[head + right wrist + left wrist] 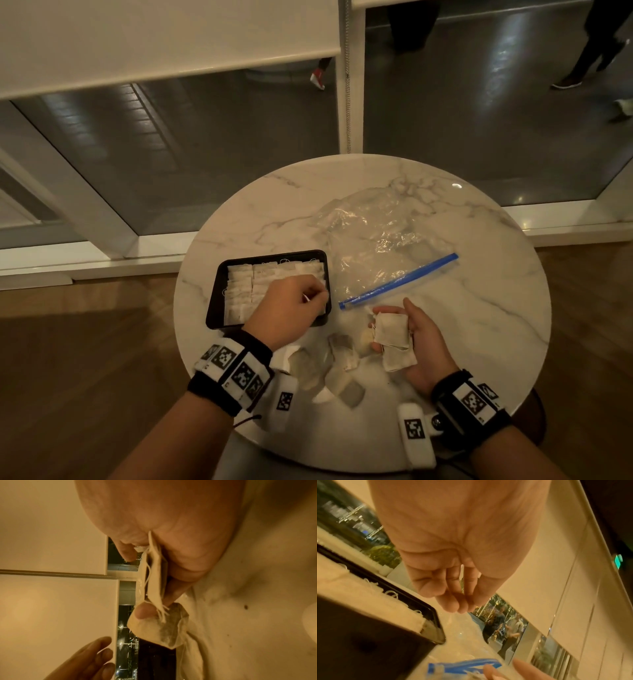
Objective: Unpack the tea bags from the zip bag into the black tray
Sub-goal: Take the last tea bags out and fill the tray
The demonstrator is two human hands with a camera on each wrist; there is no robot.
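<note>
small white paper tea bags (392, 330) gripped by right hand (423, 346) fingers at lower right; left hand (286, 308) fingers loosely curled, empty, over black rectangular plastic tray (215, 291); stack may slip.

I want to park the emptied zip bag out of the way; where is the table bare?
Bare marble runs along the table's far-left rim beyond the black tray, and right of the zip bag. The near middle is crowded with loose tea bags.

You see a glossy, veined marble table (479, 308), a smooth black plastic tray (215, 291), matt papery tea bags (392, 329), and a crinkled, shiny clear plastic zip bag (376, 233).
</note>
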